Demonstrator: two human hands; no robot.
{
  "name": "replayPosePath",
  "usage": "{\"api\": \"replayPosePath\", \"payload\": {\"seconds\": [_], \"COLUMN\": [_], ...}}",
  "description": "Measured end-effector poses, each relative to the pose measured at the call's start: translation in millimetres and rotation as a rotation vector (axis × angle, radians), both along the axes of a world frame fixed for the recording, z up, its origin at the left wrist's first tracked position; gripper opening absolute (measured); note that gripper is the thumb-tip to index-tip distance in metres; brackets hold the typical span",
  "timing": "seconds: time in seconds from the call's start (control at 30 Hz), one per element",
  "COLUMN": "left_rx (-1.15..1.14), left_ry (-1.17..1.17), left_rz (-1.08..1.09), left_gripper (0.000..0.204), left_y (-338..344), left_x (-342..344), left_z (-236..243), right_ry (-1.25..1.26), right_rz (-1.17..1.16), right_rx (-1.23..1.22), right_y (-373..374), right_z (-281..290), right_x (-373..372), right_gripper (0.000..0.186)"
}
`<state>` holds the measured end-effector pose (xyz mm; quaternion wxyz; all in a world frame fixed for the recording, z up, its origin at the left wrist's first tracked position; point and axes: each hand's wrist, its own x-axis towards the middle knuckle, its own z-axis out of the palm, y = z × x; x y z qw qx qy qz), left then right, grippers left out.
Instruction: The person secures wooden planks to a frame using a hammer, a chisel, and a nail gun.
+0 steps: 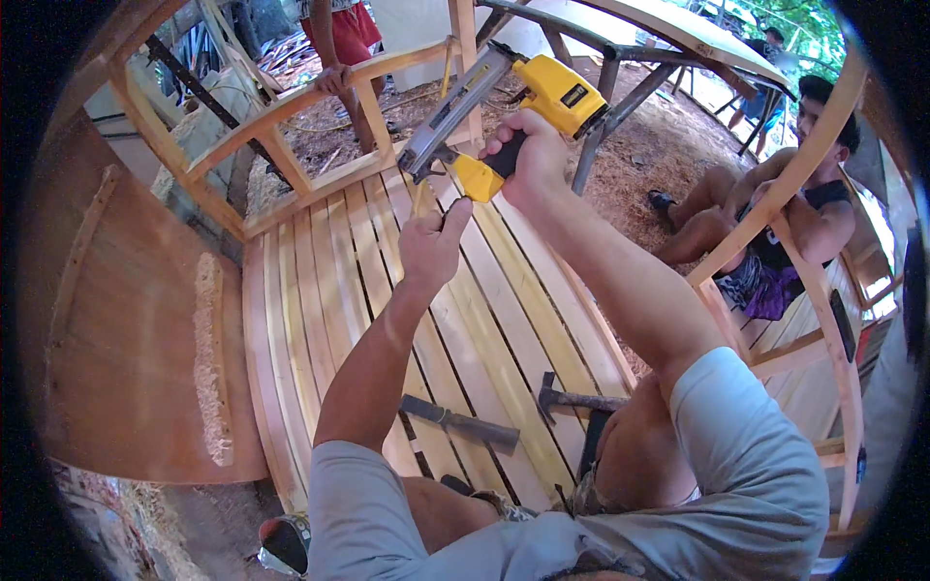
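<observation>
My right hand [531, 160] grips the black handle of a yellow-and-grey nail gun [560, 95], held raised over the slatted wooden deck [320, 290]. My left hand [431, 247] is closed at the bottom end of the gun's handle, beside a thin yellow hose [420, 198]; what its fingers hold is hidden. On the slats beneath my arms lie a dark grey bar or tool [475, 428] and a hammer [581, 400], the hammer near my right knee.
Wooden frames [281, 155] border the deck. A curved plywood panel [136, 329] stands left. A person in red shorts [334, 34] grips the far frame; another [794, 223] sits right behind a frame; a third [760, 92] is farther back near metal tubing [610, 73].
</observation>
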<state>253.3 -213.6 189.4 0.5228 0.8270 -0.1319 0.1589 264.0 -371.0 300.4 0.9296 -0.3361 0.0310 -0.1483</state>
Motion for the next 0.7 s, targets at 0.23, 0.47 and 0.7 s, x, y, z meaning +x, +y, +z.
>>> {"api": "replayPosePath", "payload": {"seconds": [0.23,0.47,0.7], "left_rx": [-0.093,-0.403,-0.617], "left_ry": [0.073,-0.025,-0.171], "left_rz": [-0.086,0.160,0.472], "left_gripper": [0.062,0.040,0.056], "left_y": [9.4,208.3,320.5], "left_x": [-5.2,60.2,72.9], "left_z": [1.7,-88.4,-114.0], "right_ry": [-0.120,-0.153,0.106], "right_rz": [0.169,-0.385,-0.505], "right_rx": [0.148,0.107,0.101], "right_y": [-6.7,-105.2,-131.9], "right_z": [-22.1,-9.3,-37.1], "right_x": [-2.6,43.7,46.3], "right_gripper": [0.009,0.012,0.012]}}
